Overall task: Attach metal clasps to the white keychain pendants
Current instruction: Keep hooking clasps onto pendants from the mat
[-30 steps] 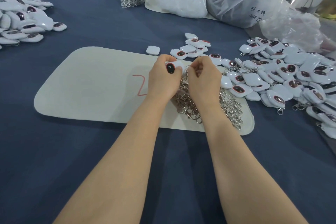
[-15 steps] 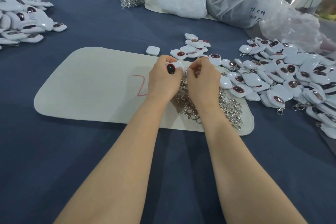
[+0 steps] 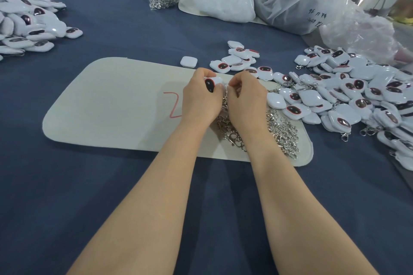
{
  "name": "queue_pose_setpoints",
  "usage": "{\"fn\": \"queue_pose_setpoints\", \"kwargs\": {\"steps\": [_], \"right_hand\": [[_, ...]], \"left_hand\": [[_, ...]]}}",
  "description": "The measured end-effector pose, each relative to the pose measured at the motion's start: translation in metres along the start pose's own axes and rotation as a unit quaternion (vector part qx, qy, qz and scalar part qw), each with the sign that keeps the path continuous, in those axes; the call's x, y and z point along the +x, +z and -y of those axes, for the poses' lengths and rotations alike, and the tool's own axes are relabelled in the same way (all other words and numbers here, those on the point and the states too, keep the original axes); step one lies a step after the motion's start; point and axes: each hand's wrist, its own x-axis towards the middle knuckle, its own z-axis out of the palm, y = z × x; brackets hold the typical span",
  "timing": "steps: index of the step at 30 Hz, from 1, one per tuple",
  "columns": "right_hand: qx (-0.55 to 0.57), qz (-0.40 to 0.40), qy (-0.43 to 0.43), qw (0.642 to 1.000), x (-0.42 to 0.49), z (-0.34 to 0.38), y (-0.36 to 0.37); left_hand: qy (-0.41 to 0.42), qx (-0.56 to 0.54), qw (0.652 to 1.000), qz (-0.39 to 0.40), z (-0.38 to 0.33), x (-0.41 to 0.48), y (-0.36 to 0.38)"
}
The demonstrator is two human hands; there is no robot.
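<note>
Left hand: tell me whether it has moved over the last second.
No. The left hand holds the pendant in the same spot as before, just right of the red mark on the white mat.

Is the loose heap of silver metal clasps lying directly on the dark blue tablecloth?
No, the heap of silver metal clasps lies on the cream rounded mat, beside the right hand.

White pendants [image 3: 309, 98] (dark ovals, red-rimmed), navy cloth [image 3: 125, 18].
</note>
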Motion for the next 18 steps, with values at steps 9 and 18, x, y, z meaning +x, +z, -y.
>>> {"fn": "queue_pose_setpoints", "kwargs": {"steps": [9, 18], "right_hand": [[-0.009, 0.009, -0.009, 1.0, 0.0001, 0.0003, -0.0007], [-0.014, 0.018, -0.01, 1.0, 0.0001, 0.0008, -0.003]], "left_hand": [[0.024, 0.029, 0.999, -0.008, -0.0006, -0.0012, 0.0008], [0.092, 0.087, 0.992, 0.007, -0.0044, -0.0047, 0.0]]}}
